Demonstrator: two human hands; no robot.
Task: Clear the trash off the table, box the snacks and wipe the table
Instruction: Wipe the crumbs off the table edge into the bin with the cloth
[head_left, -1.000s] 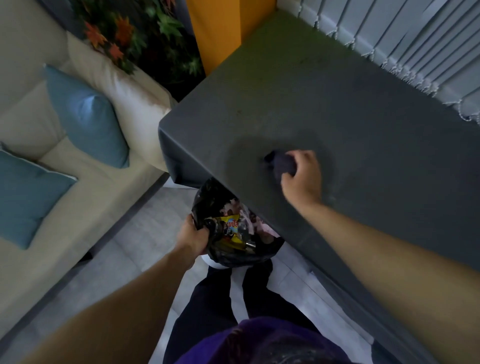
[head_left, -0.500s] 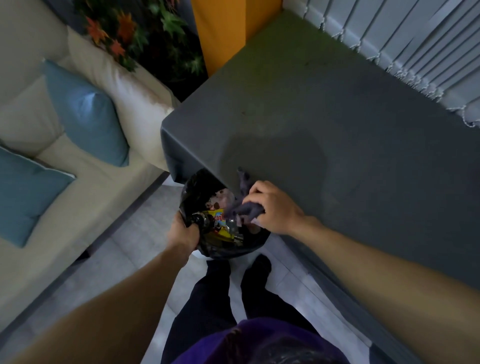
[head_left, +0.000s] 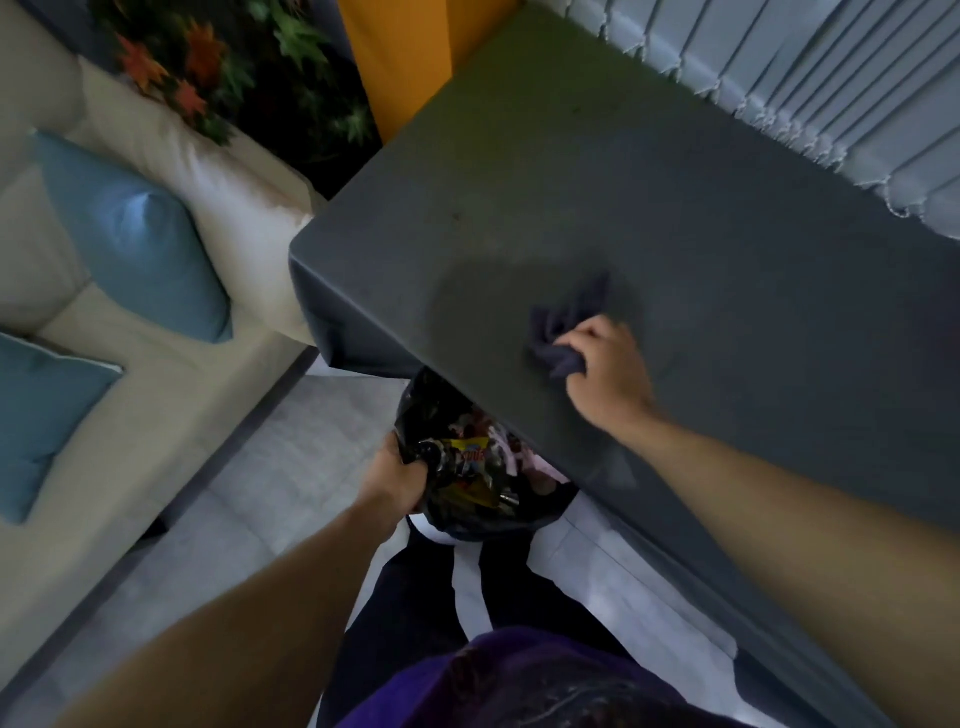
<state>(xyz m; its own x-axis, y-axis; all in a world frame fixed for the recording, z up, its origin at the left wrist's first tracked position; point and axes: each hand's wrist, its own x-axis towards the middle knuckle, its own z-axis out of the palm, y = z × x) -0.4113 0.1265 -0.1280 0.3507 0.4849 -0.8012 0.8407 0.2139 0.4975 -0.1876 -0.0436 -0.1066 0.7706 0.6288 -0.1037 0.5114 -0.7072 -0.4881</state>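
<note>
I've got my right hand (head_left: 608, 371) bunched around the dark cloth (head_left: 563, 332) on the grey table (head_left: 519, 171) — left hand (head_left: 397, 475) clenched on the black trash bag's (head_left: 467, 467) rim, just below the table edge.

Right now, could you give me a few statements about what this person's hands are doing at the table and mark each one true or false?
1. The right hand grips a dark cloth on the grey table. True.
2. The left hand is empty. False: it holds the rim of a black trash bag.
3. The trash bag sits on top of the table. False: it is held below the table's near edge.
4. Colourful wrappers show inside the bag. True.
5. Snack boxes stand on the table. False: only the cloth and hand are on the part in view.
</note>
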